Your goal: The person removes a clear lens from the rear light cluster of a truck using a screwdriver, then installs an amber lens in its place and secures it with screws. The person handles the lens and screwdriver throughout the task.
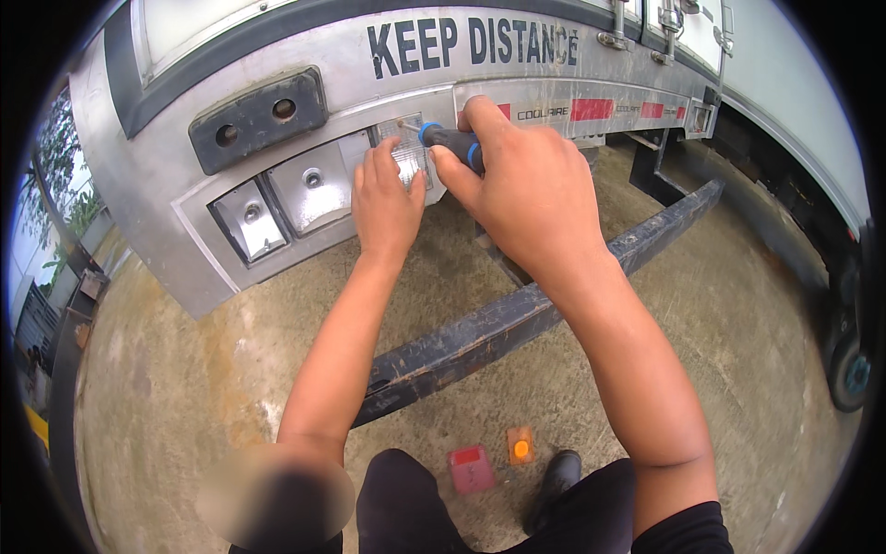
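Observation:
My right hand (531, 189) is closed around a screwdriver (454, 144) with a dark handle and blue bands. The shaft points left, and its tip meets the upper part of a clear lamp lens (409, 167) on the truck's rear panel. Against that lens rest the fingers and thumb of my left hand (386, 205), spread apart. To its left are two uncovered lamp housings: a wider one (334, 190) and a narrower one (268, 237), each with a bulb in the middle. My left fingers partly cover the lens's left side.
A black rubber bumper (306, 85) juts out above the lamps. Below my arms runs a dark steel bar (461, 343). On the concrete near my feet lie a red lens (472, 469) and an orange lens (520, 447). Another vehicle (798, 102) stands at the right.

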Motion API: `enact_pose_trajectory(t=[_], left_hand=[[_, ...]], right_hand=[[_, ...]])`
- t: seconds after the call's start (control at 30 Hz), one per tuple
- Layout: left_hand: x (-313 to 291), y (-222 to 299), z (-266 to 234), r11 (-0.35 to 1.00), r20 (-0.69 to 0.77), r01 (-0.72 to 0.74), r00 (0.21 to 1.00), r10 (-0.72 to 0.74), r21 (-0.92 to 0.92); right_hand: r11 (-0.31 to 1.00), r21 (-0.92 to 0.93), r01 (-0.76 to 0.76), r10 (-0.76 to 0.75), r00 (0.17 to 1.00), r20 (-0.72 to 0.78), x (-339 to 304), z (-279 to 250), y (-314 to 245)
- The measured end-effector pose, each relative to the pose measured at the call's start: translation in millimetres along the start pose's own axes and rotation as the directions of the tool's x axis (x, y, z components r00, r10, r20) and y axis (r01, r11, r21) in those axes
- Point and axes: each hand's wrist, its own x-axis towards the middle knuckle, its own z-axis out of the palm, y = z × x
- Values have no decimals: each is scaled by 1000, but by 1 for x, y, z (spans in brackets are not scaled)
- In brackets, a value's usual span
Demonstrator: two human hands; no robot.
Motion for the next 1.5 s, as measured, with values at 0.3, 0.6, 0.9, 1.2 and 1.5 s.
enact_pose_trajectory(t=[0.3, 0.6, 0.9, 1.2, 1.5], left_hand=[[-6, -43, 21, 862, -12, -374, 915, 402, 341], [-19, -31, 37, 956, -146, -146, 971, 187, 253], [-22, -35, 39, 972, -191, -132, 967, 170, 194], [-21, -32, 33, 979, -192, -123, 969, 153, 160], [-22, -33, 32, 987, -212, -144, 965, 156, 70]], right_hand=[[995, -86, 55, -60, 997, -45, 11, -5, -1], [957, -279, 85, -52, 991, 122, 23, -25, -13], [945, -290, 153, -171, 984, -40, 36, -9, -26], [977, -189, -98, 142, 960, 240, 43, -33, -31], [976, -155, -150, 176, 969, 173, 30, -30, -29]])
